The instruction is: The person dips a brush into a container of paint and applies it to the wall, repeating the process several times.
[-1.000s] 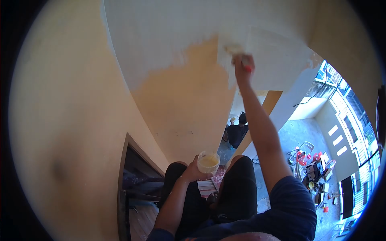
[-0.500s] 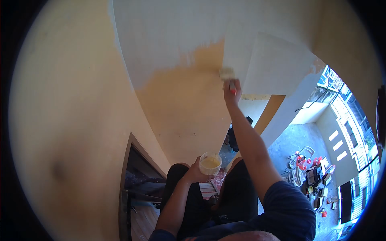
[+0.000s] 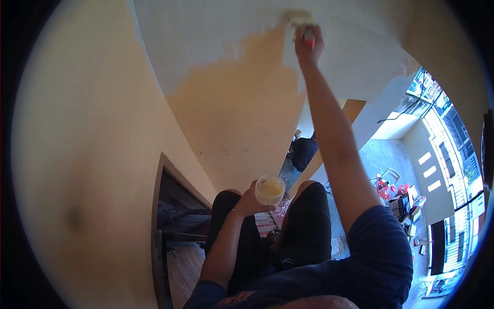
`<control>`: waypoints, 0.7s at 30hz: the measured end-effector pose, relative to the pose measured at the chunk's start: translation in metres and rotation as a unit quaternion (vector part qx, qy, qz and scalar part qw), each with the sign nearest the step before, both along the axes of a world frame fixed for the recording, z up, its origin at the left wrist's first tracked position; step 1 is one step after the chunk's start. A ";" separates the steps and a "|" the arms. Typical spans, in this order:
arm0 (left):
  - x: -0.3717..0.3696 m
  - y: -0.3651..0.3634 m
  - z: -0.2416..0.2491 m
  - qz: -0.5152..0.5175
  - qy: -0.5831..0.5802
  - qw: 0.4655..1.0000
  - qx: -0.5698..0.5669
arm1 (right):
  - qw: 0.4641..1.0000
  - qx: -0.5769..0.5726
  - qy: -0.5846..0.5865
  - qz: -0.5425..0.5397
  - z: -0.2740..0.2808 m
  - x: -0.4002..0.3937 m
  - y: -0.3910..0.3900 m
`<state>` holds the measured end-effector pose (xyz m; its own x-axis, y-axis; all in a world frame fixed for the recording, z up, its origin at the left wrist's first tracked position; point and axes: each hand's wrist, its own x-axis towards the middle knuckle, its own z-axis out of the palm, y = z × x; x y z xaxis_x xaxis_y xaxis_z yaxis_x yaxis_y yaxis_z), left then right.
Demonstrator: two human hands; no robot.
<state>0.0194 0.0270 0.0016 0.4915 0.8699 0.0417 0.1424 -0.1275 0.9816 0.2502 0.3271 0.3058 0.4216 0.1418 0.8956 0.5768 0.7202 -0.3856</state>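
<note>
My right hand [image 3: 310, 46] is closed round a paintbrush [image 3: 300, 19] with a red handle end, raised high against the wall. Its bristles are blurred and press on or lie close to the surface. Down by my knees, my left hand [image 3: 248, 203] grips a clear plastic cup [image 3: 270, 189] partly filled with pale yellow paint. Fresh yellow-orange paint [image 3: 231, 110] covers the lower wall in front of me, ending in a ragged edge. Above and to the right of it lies the grey-white wall surface [image 3: 190, 38].
A cream wall [image 3: 92, 129] stands close on my left, with a dark door frame [image 3: 160, 206] below. Another person [image 3: 303, 153] in dark clothes is beyond the opening. Red items and boxes [image 3: 396, 195] clutter the floor far below right.
My right hand has moved up with the brush. A new strip of yellow paint shows to the right of the former straight edge. The left hand still holds the cup, and the view has shifted.
</note>
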 end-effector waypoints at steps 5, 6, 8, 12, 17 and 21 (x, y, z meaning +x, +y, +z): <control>0.000 -0.001 0.001 -0.005 0.012 1.000 0.016 | 0.985 -0.168 0.047 -0.014 -0.201 -0.012 -0.029; 0.000 -0.003 -0.001 -0.007 0.016 1.000 0.022 | 0.972 -0.225 0.039 -0.059 -0.228 -0.019 -0.051; 0.000 -0.006 -0.002 -0.003 0.002 1.000 0.018 | 0.954 -0.281 0.030 -0.102 -0.269 -0.024 -0.070; -0.001 -0.006 -0.008 0.005 -0.033 0.999 0.019 | 0.938 -0.316 0.144 0.021 -0.271 -0.013 -0.048; -0.002 -0.005 -0.004 0.006 -0.047 0.999 0.015 | 0.964 -0.205 0.158 -0.065 -0.083 -0.002 -0.016; -0.001 -0.002 -0.004 0.010 -0.020 1.000 0.021 | 0.981 -0.111 0.151 0.041 -0.003 -0.007 -0.050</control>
<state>0.0180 0.0249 -0.0024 0.4720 0.8762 0.0975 0.1057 -0.1660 0.9804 0.2429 0.2768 0.3027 0.6417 0.3637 0.6753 0.3559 0.6387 -0.6822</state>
